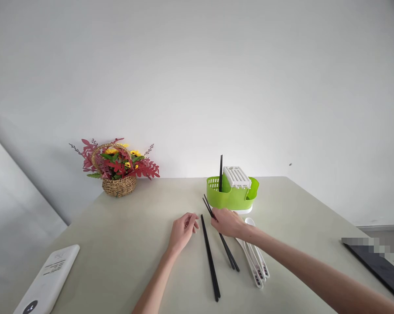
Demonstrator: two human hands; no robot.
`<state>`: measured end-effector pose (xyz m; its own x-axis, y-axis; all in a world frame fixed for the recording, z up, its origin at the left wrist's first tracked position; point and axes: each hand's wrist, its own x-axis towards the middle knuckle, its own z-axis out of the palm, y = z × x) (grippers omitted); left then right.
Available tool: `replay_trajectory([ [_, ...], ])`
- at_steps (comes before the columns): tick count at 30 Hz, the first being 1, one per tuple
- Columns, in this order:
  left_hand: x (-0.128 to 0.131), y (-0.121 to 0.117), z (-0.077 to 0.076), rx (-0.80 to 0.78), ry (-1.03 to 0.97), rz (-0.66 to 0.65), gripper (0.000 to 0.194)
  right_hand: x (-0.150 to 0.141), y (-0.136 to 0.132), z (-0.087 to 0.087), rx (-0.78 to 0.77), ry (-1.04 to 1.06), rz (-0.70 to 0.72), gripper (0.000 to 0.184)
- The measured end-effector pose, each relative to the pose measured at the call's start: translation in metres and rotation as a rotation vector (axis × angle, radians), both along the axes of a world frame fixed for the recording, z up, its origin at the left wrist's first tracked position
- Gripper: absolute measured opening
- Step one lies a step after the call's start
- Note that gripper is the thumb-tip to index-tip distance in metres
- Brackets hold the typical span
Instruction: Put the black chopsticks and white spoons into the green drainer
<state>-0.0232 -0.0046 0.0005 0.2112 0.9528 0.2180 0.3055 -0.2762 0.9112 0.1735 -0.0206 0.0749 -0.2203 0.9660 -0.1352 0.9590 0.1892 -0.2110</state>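
My right hand (227,221) is closed around a pair of black chopsticks (228,250), which slant across the front of the holder with their thin ends pointing away. To its left lies another pair of black chopsticks (210,257), flat on the table. Just left of that pair is my left hand (184,227), its fingers loosely curled and slightly apart with nothing in them. Several white spoons (256,261) lie partly beneath my right forearm. Behind my right hand stands a green utensil holder (229,199) with a white slotted top (238,176); black chopsticks (220,172) stand upright in its left compartment.
A wicker basket (118,186) of red leaves and yellow flowers stands at the back left, near the wall. A white device (51,277) lies at the front left. At the right edge is a dark flat object (376,266), partly pixelated. The pale table (134,244) carries everything.
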Motion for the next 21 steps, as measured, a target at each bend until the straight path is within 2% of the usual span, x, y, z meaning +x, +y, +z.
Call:
replay_trajectory([
  [5, 0.008, -0.008, 0.008, 0.04, 0.022, -0.024, 0.044, 0.014, 0.008, 0.028, 0.174, 0.135, 0.023, 0.025],
  [8, 0.012, -0.012, 0.01, 0.091, 0.06, -0.017, 0.038, 0.021, 0.008, 0.033, 0.279, 0.258, 0.059, 0.026],
  [14, 0.016, -0.012, 0.007, 0.203, 0.115, -0.064, 0.032, 0.029, 0.003, 0.02, 0.384, 0.467, 0.158, 0.028],
  [21, 0.024, -0.012, 0.001, 0.191, 0.153, -0.049, 0.029, 0.031, 0.004, 0.001, 0.391, 0.575, 0.208, 0.029],
])
